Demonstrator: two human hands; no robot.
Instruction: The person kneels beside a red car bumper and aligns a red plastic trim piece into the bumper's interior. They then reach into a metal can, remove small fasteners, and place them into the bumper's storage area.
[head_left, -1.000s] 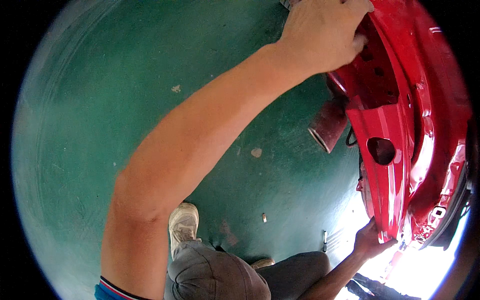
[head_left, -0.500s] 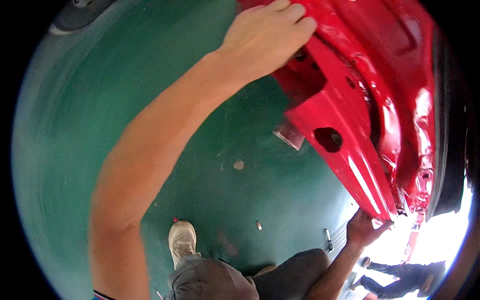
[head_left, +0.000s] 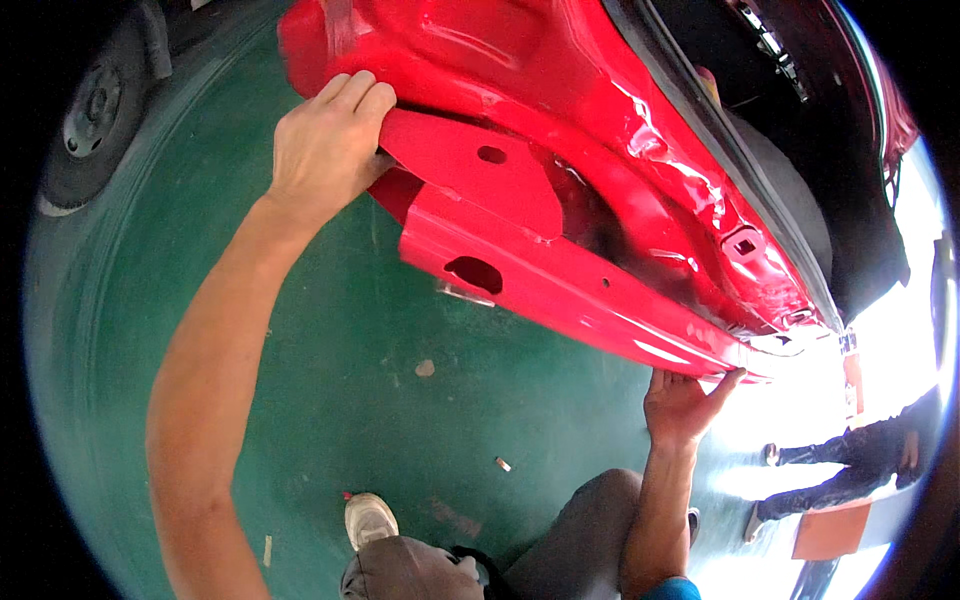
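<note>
A long red sheet-metal panel with oval holes lies along the edge of a red car body. My left hand has its fingers wrapped over the panel's left end, close against the bodywork. Lower on the right, my right hand grips the panel's narrow end from beneath, thumb spread along its edge. A dark gap shows between panel and body in the middle, while both ends sit near the body. The fingertips of my left hand are partly hidden.
A black rubber seal edges the car's dark opening. At the upper left stands a vehicle wheel. A person in dark trousers is at the right. The green floor carries small scraps near my shoe.
The view has swung, so panel and car body appear further left and flatter. The panel appears turned toward level. Both hands have kept hold of it.
</note>
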